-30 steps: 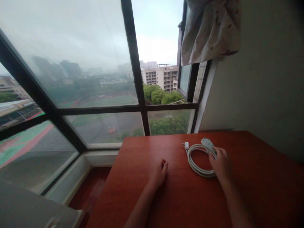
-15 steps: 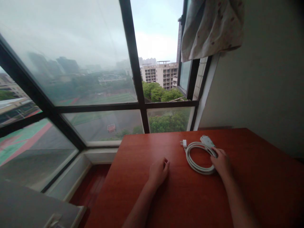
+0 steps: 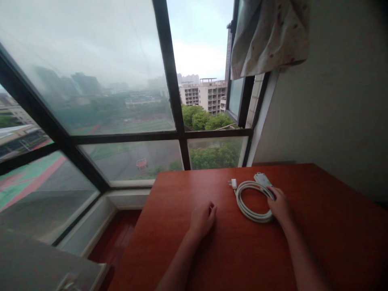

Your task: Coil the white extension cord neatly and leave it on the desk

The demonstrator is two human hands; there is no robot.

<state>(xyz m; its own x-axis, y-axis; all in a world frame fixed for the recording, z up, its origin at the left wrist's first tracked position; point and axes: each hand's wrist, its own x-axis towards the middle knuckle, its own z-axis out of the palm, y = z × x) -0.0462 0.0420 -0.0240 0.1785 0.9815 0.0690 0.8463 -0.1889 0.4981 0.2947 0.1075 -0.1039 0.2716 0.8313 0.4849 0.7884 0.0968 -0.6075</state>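
Observation:
A white extension cord lies on the reddish-brown table, its cable (image 3: 249,214) wound into a round coil. Its two-pin plug (image 3: 233,184) points left, and the power strip end (image 3: 262,179) sits at the coil's far right side. My right hand (image 3: 279,204) is closed on the right side of the coil, beside the strip, and hides part of both. Left of the coil and apart from it, my left hand (image 3: 202,218) rests on the tabletop with its fingers curled in and nothing visible in them.
The table (image 3: 242,258) reaches the window frame (image 3: 182,139) at its far edge. A wall (image 3: 330,101) stands on the right, with a spotted curtain (image 3: 269,40) hanging near the tilted-open pane. A grey surface (image 3: 36,258) is at lower left, beside the dark red floor (image 3: 117,234).
My right hand and the coiled extension cord have shifted very slightly to the left. My left hand has stayed in place.

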